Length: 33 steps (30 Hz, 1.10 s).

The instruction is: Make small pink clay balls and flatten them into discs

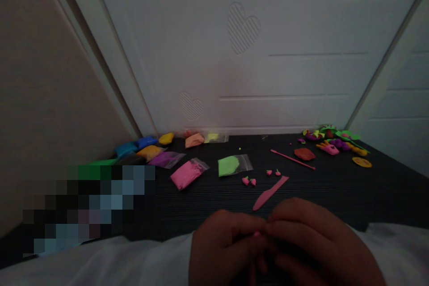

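Observation:
My left hand [224, 246] is closed, with a small bit of pink modelling clay [257, 234] pinched between thumb and fingers. Against it my right hand [321, 237] is closed too, its fingertips meeting the left ones at the clay; those tips are partly hidden in shadow. Just beyond the hands lies a pink plastic clay knife [271, 193]. Behind it are small pink clay pieces with green tops, one pair [246, 181] nearer and another pair [269, 172] farther back.
A pink clay bag [187, 174] and a light green clay bag [231, 165] lie mid-table. Several other coloured packets [147, 142] sit at back left. To the right are a thin pink stick tool [293, 159], a red clay piece [304, 154] and finished clay models [330, 146]. A white panel [201, 53] stands behind.

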{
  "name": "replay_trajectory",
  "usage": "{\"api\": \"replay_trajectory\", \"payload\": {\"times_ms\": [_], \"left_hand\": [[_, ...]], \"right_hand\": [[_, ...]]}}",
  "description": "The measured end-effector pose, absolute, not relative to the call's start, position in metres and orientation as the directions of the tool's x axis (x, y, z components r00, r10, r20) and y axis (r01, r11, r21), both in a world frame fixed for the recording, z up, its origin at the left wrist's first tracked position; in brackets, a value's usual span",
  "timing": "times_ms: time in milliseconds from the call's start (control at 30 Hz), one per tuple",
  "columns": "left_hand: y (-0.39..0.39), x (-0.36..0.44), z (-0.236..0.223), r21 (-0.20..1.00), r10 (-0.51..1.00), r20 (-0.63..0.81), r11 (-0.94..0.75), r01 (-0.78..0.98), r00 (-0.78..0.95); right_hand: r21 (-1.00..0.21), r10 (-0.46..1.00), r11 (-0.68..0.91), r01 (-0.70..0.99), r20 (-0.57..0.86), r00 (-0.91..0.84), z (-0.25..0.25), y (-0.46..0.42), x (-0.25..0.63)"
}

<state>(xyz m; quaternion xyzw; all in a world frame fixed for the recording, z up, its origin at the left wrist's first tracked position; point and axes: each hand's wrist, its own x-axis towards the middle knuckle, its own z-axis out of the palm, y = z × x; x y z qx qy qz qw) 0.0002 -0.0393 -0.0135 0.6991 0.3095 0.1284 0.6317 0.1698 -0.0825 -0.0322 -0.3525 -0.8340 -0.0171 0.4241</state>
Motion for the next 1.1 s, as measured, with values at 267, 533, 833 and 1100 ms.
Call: {"api": "replay_trajectory", "payload": {"times_ms": [267, 533, 833, 1100], "left_hand": [[-0.041, -0.002, -0.015, 0.922, 0.625, -0.384, 0.292, 0.253, 0.680], [-0.036, -0.004, -0.008, 0.947, 0.649, -0.287, 0.082, 0.310, 0.705], [-0.031, -0.007, -0.007, 0.933, 0.631, -0.141, -0.172, 0.315, 0.763], [-0.034, -0.005, -0.018, 0.968, 0.650, -0.248, 0.203, 0.150, 0.719]], "right_hand": [[-0.252, 0.567, 0.752, 0.609, 0.720, -0.402, -0.028, -0.083, 0.170], [-0.233, 0.557, 0.762, 0.604, 0.711, -0.429, -0.033, -0.081, 0.173], [-0.283, 0.595, 0.752, 0.595, 0.680, -0.429, -0.035, -0.082, 0.174], [-0.282, 0.595, 0.743, 0.607, 0.694, -0.405, -0.034, -0.081, 0.173]]}}
